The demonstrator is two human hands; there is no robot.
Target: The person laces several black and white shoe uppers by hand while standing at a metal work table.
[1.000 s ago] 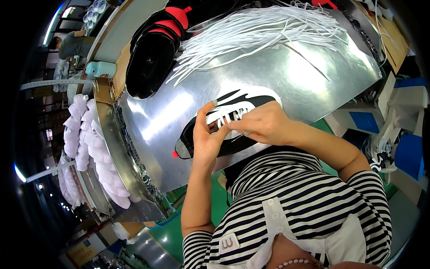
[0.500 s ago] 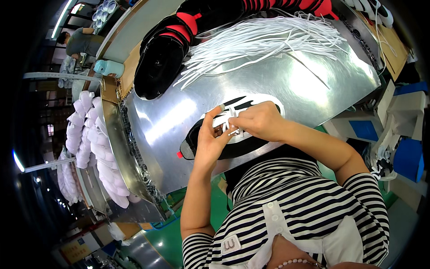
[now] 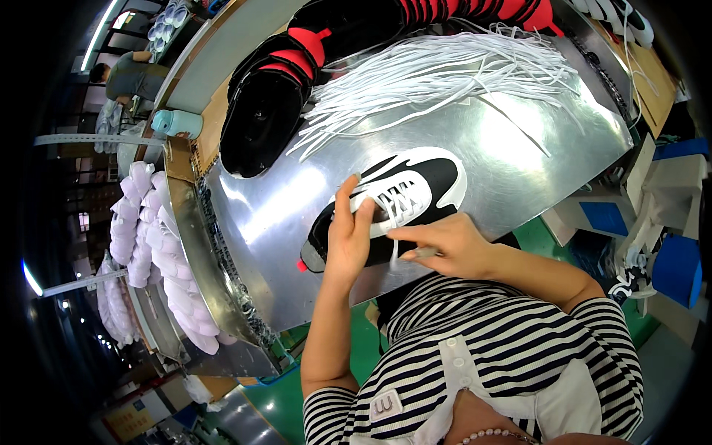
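A black and white shoe upper (image 3: 443,173) lies on the metal table, its grey heel end with a small red tab toward the left. White shoelace (image 3: 404,204) criss-crosses its front, and a loose lace end hangs blurred over the near side. Around the upper's opening, my left hand (image 3: 351,230) is closed, thumb and fingers on either side of the lacing edge. My right hand (image 3: 456,248) is at the near edge of the upper. Its index finger reaches to the lace, with the thumb apart below it and the other fingers bent.
A heap of white laces (image 3: 437,70) spreads over the far table (image 3: 289,200). Black uppers with red linings (image 3: 263,122) curve along the far left edge. A light-blue bottle (image 3: 176,123) stands beyond. White padded pieces (image 3: 174,259) hang at left; another person (image 3: 133,76) works far left.
My right hand has moved from the lacing toward me, to the upper's near side. The crossed laces now show, and a lace end hangs down. My left hand stays at the opening.
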